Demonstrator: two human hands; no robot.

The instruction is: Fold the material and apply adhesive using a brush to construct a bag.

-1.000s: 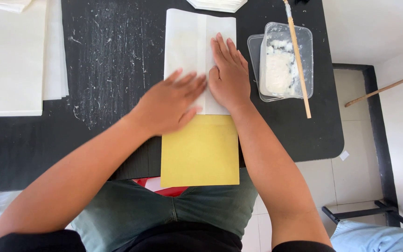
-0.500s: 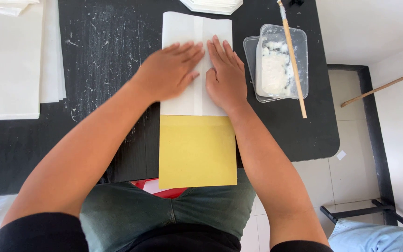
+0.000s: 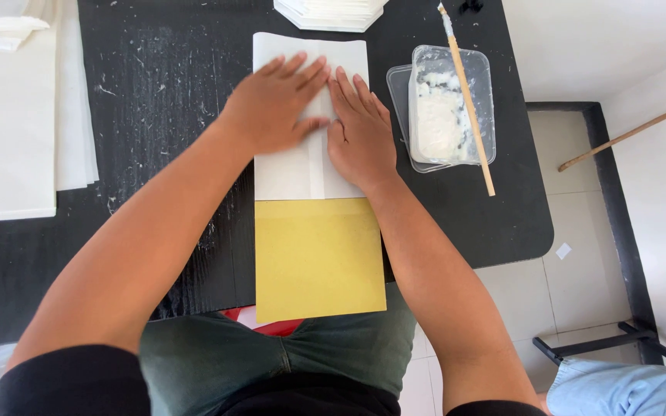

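Note:
A folded white paper sheet (image 3: 294, 173) lies on the black table (image 3: 156, 92), its near end overlapping a yellow sheet (image 3: 319, 258) that hangs over the table's front edge. My left hand (image 3: 275, 104) presses flat on the white paper, fingers spread toward the far right. Beside it, my right hand (image 3: 360, 131) also lies flat on the paper, thumb against the paper's centre fold. Neither hand grips anything.
A clear plastic tub of white paste (image 3: 445, 108) with a wooden-handled brush (image 3: 468, 92) across it sits right of the paper. Stacks of white sheets (image 3: 9, 115) lie at the left, another stack (image 3: 329, 11) at the far edge. A wooden stick (image 3: 630, 132) lies on the floor at right.
Both hands have slid away from me along the white paper, the left hand moving further to the right until it lies next to the right hand.

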